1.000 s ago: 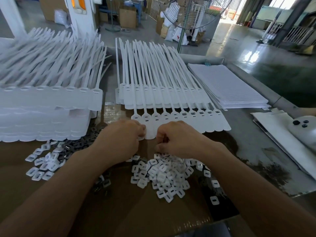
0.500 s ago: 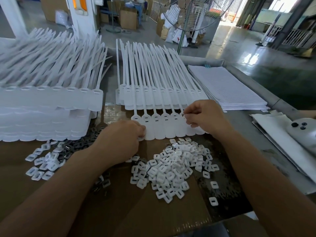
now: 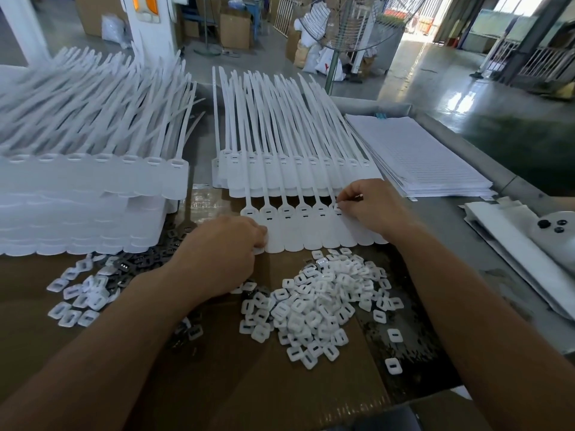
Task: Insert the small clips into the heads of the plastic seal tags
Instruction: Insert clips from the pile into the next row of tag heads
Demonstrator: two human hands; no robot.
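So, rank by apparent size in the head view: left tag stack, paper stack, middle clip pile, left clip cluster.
1. Left tag stack
2. Paper stack and middle clip pile: about alike, paper farther off, so unranked
3. Left clip cluster

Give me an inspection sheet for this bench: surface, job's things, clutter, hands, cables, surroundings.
Surface: brown cardboard over a grey table.
Job's things: row of tags at the hands; white clips heaped in front; dark clips at left; tall tag stack at left, lower tag stack behind the row.
Clutter: paper stack and white device at right.
Hands: left hand grips the row's left end; right hand pinches at a tag head, contents hidden.
Cables: nothing seen.
Surroundings: fan, boxes, shiny floor.
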